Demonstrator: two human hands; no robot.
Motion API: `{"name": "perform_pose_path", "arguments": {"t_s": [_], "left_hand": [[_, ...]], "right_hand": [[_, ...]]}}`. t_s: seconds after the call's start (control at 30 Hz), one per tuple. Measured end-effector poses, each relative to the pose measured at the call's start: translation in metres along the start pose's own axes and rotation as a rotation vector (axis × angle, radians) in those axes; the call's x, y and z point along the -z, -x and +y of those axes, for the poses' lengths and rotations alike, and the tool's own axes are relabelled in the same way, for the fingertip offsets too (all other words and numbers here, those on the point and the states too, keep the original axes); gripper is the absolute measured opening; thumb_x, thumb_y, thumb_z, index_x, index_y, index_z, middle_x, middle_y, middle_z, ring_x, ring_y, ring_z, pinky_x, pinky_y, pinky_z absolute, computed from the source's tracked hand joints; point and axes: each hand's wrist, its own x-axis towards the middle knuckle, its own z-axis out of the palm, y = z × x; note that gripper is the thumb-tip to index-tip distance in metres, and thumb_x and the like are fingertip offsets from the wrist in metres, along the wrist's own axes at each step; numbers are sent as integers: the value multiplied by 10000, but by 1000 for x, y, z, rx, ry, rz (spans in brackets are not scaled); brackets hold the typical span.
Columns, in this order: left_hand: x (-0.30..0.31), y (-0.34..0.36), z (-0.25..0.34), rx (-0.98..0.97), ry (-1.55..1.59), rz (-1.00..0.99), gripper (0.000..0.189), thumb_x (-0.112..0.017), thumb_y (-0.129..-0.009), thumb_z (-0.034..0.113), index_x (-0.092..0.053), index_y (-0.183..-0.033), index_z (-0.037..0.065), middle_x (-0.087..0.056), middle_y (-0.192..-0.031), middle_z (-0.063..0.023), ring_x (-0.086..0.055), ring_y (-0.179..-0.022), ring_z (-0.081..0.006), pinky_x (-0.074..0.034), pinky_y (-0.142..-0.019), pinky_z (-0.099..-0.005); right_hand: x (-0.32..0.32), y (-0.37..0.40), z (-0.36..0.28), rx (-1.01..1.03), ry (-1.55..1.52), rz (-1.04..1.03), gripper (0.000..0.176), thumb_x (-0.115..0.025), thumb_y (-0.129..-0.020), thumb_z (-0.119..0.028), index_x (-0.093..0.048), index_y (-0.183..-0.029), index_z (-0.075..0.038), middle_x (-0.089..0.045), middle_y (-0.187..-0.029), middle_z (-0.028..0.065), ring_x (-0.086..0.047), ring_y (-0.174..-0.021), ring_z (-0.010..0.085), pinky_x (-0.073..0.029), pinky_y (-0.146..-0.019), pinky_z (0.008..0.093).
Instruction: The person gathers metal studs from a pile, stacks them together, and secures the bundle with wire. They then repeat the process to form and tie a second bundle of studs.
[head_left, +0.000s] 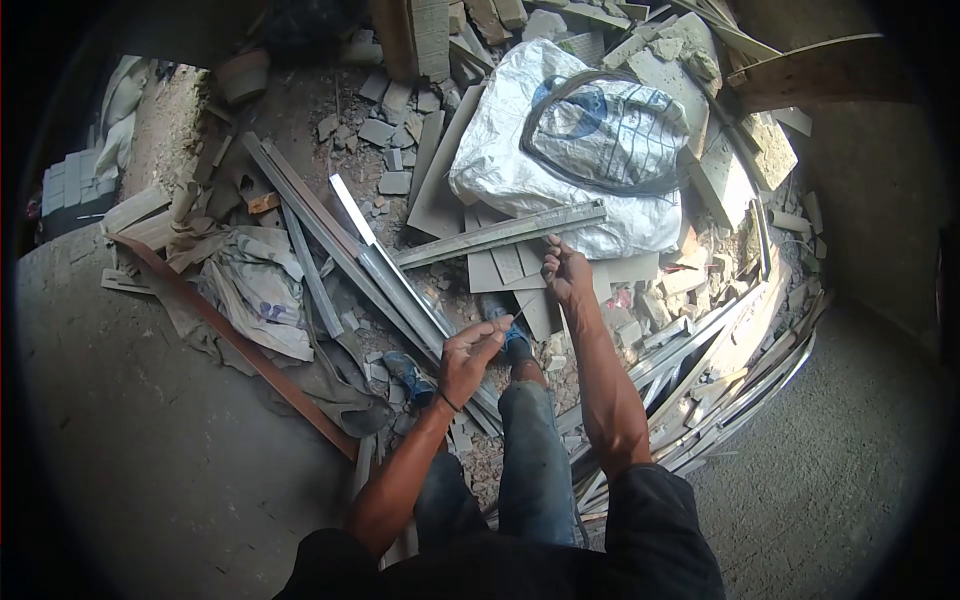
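Note:
My left hand (pixel 474 352) is closed in a pinch above my shoes. A short, thin dark strand (pixel 519 309), perhaps wire, sticks out from its fingertips. Farther forward, my right hand (pixel 566 272) is also closed, its fingertips by the lower edge of a grey metal channel (pixel 500 236). Whether those fingers touch the channel or pinch something small, I cannot make out. The channel lies across broken boards and the edge of a white woven sack (pixel 480 180). On that sack rests a coil of dark wire or cable (pixel 535 110).
Long metal profiles (pixel 345 255) run diagonally left of my hands. A crumpled sack (pixel 255 290) lies beside a long brown strip (pixel 240 345). Rubble (pixel 385 130) covers the floor ahead, and more strips (pixel 700 390) are heaped at the right. A wooden post (pixel 393 40) stands at the back.

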Motion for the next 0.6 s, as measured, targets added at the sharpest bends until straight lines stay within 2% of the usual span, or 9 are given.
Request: {"name": "perform_pose_path", "arguments": {"t_s": [0.03, 0.1, 0.13, 0.23, 0.37, 0.43, 0.5, 0.57, 0.6], "left_hand": [[0, 9, 5, -1, -190, -187, 465, -569, -932, 230, -490, -1304, -36, -544, -1299, -198, -548, -1190, -291, -431, -998, -377], [11, 28, -2, -54, -219, -229, 579, -571, -905, 210, -384, -1401, -21, -482, -1371, -200, -491, -1250, -302, -395, -1023, -387], [23, 37, -8, -29, -22, -140, 612, -556, -890, 193, -342, -1423, -16, -453, -1394, -207, -464, -1272, -316, -383, -1030, -397], [88, 64, -33, 57, 308, 99, 701, -494, -842, 173, -235, -1473, 11, -396, -1433, -233, -405, -1318, -347, -334, -1059, -435], [176, 92, -16, 40, 334, 589, 663, -462, -853, 186, -266, -1466, 27, -428, -1408, -224, -399, -1321, -337, -278, -1079, -471], [187, 72, 26, -25, -99, 740, 626, -516, -877, 153, -300, -1449, 21, -415, -1412, -223, -399, -1316, -326, -284, -1085, -455], [169, 31, 63, -211, -403, 462, 548, -583, -894, 176, -415, -1385, -1, -490, -1348, -212, -486, -1241, -297, -370, -1034, -381], [115, -15, 92, -296, -826, 242, 411, -647, -874, 218, -595, -1202, -26, -665, -1075, -179, -640, -1016, -230, -485, -880, -321], [89, -40, 93, -245, -846, 119, 399, -653, -868, 251, -619, -1151, -28, -687, -973, -163, -665, -927, -227, -498, -826, -307]], "right_hand": [[-8, 3, 5, 0, 0, -4, 162, -533, -966, -200, -566, -1040, -60, -523, -729, -7, -498, -603, 94, -419, -486, 237], [-49, 21, 24, 209, 417, 383, 177, -555, -958, -230, -599, -1028, -74, -449, -635, -41, -414, -519, 68, -310, -404, 211], [-78, 35, 45, 203, 599, 285, 198, -563, -953, -255, -622, -1035, -85, -408, -590, -61, -368, -476, 63, -273, -386, 217], [-129, 56, 37, 157, 553, 31, 240, -493, -988, -239, -598, -1145, -91, -354, -596, -74, -320, -476, 57, -258, -407, 212], [-120, 55, 60, 300, 446, 216, 227, -490, -993, -233, -592, -1115, -72, -359, -589, -72, -321, -461, 41, -252, -407, 202], [-103, 64, 83, 181, 590, 54, 255, -522, -981, -280, -587, -1095, -61, -414, -608, -46, -374, -487, 62, -296, -420, 214], [-117, 89, 100, 156, 509, 19, 292, -529, -977, -284, -579, -1126, -38, -460, -657, -17, -446, -534, 89, -421, -479, 236], [-117, 94, 110, 119, 467, 73, 301, -533, -975, -277, -588, -1134, -28, -474, -670, -14, -473, -545, 92, -475, -517, 252], [-114, 97, 113, 87, 426, 137, 310, -537, -973, -270, -598, -1143, -18, -487, -683, -12, -500, -556, 96, -529, -554, 268]]}}
